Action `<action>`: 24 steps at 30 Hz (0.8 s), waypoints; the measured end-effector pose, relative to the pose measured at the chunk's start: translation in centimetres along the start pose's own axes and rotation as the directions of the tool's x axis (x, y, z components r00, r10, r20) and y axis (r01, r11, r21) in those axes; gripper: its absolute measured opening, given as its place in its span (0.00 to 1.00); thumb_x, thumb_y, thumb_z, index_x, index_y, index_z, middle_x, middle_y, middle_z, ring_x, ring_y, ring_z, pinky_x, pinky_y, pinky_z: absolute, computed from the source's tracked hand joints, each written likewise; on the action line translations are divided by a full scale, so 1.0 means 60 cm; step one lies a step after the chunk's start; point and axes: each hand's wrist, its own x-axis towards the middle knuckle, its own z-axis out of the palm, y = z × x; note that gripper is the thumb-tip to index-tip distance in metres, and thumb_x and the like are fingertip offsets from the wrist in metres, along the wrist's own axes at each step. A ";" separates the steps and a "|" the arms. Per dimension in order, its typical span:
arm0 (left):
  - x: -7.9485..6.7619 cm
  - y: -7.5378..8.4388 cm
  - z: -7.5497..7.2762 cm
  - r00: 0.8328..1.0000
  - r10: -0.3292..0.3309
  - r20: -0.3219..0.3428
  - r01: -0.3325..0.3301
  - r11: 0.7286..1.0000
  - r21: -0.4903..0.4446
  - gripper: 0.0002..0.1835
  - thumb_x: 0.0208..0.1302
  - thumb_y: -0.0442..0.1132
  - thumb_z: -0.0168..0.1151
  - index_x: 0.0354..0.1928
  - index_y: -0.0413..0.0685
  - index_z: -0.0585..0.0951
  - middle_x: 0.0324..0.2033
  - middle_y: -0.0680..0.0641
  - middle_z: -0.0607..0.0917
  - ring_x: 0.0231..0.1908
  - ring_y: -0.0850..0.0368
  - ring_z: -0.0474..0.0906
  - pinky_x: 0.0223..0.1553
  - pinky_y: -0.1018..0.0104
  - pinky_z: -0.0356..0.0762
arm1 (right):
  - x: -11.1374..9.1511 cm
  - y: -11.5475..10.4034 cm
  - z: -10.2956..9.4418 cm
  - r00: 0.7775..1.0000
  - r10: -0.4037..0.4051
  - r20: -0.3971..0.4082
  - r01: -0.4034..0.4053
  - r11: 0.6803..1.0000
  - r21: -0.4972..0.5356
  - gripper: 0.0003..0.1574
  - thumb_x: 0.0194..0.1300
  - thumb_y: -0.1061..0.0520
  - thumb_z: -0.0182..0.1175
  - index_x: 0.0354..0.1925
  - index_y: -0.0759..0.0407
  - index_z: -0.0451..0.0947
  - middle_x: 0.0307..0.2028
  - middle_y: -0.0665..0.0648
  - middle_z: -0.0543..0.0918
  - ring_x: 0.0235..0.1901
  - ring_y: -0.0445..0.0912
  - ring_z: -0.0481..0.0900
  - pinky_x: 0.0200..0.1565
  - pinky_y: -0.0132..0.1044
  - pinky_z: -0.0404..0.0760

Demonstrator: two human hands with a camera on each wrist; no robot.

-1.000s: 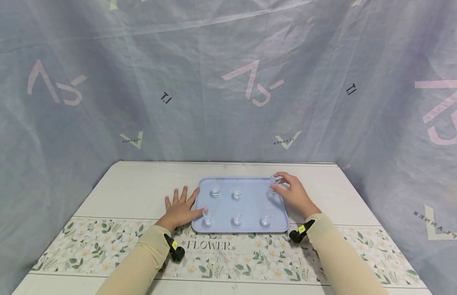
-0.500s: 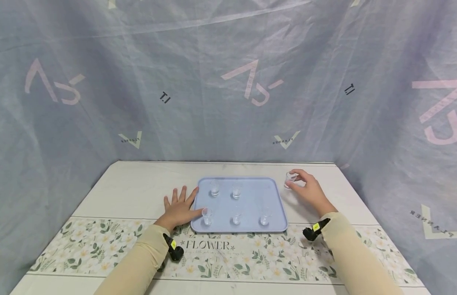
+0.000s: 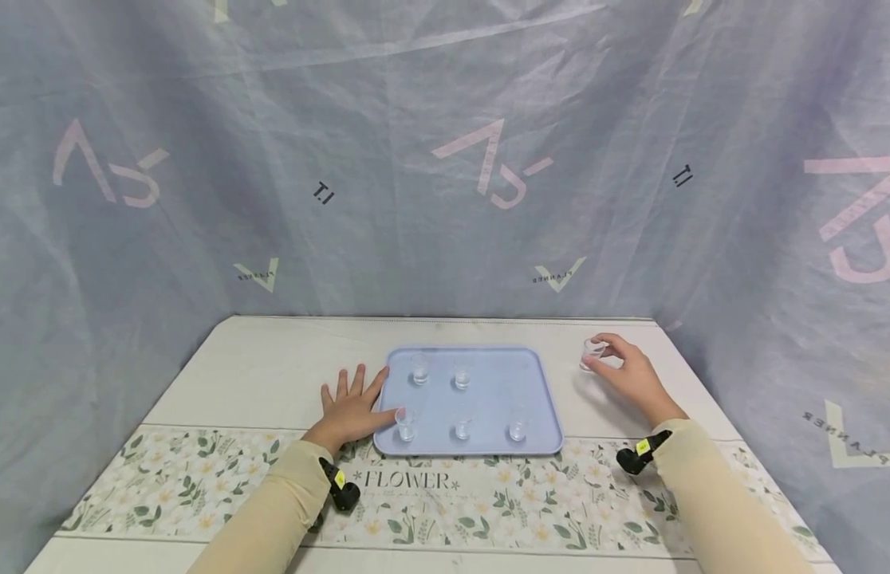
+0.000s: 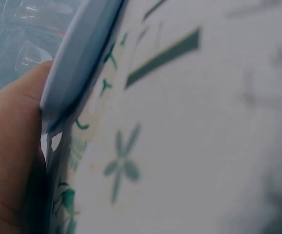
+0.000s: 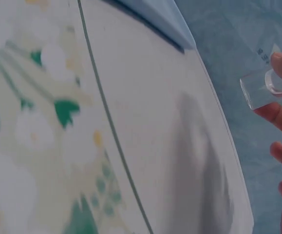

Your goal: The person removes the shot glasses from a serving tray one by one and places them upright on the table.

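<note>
My right hand (image 3: 635, 381) pinches a small clear shot glass (image 3: 591, 356) between thumb and fingers, above the white table right of the tray. In the right wrist view the held shot glass (image 5: 257, 89) looks see-through, its rim away from the palm. On the pale blue tray (image 3: 491, 399) stand several more such glasses, two in the back row and the others in front. My left hand (image 3: 350, 410) lies spread at the tray's left side, the thumb reaching over the rim beside the front left glass (image 3: 406, 428). The left wrist view has the tray's edge (image 4: 75, 63) against that hand.
A floral strip (image 3: 445, 502) with the word FLOWER crosses the table in front of the tray. Grey printed cloth (image 3: 445, 199) hangs behind the table and on both sides. White tabletop (image 3: 287, 359) extends left of the tray.
My right hand has carried the shot glass from the tray's back right corner out over the table to the right. My left hand has stayed in place.
</note>
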 end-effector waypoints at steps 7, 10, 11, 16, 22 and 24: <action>-0.005 0.005 -0.002 1.000 0.005 -0.005 -0.005 1.000 -0.019 0.58 0.55 0.84 0.49 0.82 0.67 0.46 0.80 0.40 0.35 0.76 0.33 0.20 0.65 0.27 0.14 | -0.014 0.021 -0.022 1.000 0.019 -0.015 -0.020 0.999 -0.029 0.27 0.69 0.45 0.67 0.60 0.56 0.75 0.47 0.66 0.85 0.51 0.63 0.80 0.51 0.61 0.71; -0.003 0.003 0.000 1.000 0.001 -0.001 -0.001 1.000 -0.012 0.58 0.55 0.84 0.49 0.82 0.67 0.45 0.80 0.40 0.35 0.76 0.33 0.20 0.65 0.27 0.15 | -0.018 0.028 -0.031 0.999 0.027 -0.022 -0.028 0.998 -0.048 0.27 0.69 0.45 0.66 0.60 0.56 0.75 0.46 0.66 0.86 0.52 0.64 0.80 0.50 0.59 0.71; -0.003 0.003 0.000 1.000 0.001 -0.001 -0.001 1.000 -0.010 0.58 0.55 0.84 0.49 0.82 0.67 0.45 0.80 0.40 0.35 0.76 0.33 0.20 0.65 0.27 0.15 | -0.019 0.031 -0.034 0.999 0.028 -0.025 -0.029 0.998 -0.053 0.28 0.69 0.45 0.66 0.60 0.56 0.75 0.45 0.66 0.86 0.52 0.64 0.80 0.50 0.58 0.71; 0.000 0.001 0.002 1.000 0.001 -0.011 -0.002 1.000 -0.012 0.58 0.55 0.83 0.50 0.82 0.66 0.46 0.80 0.40 0.36 0.76 0.33 0.21 0.65 0.27 0.15 | -0.023 0.043 -0.046 0.999 0.034 -0.043 -0.037 0.997 -0.070 0.27 0.69 0.45 0.67 0.59 0.55 0.75 0.44 0.65 0.86 0.51 0.61 0.80 0.46 0.50 0.72; -0.001 0.001 0.001 1.000 0.000 -0.012 0.000 1.000 -0.014 0.58 0.55 0.83 0.50 0.82 0.67 0.46 0.80 0.40 0.36 0.76 0.33 0.20 0.65 0.27 0.15 | -0.030 0.058 -0.058 0.997 0.072 -0.038 -0.075 0.995 -0.068 0.28 0.70 0.44 0.66 0.61 0.56 0.74 0.46 0.67 0.85 0.52 0.63 0.79 0.46 0.52 0.72; -0.001 0.001 0.001 1.000 0.000 -0.011 0.000 1.000 -0.018 0.58 0.55 0.83 0.51 0.82 0.66 0.47 0.80 0.40 0.36 0.76 0.33 0.20 0.65 0.27 0.15 | -0.033 0.062 -0.062 0.995 0.094 -0.030 -0.096 0.993 -0.068 0.30 0.70 0.42 0.65 0.62 0.56 0.73 0.47 0.67 0.84 0.53 0.64 0.78 0.46 0.55 0.72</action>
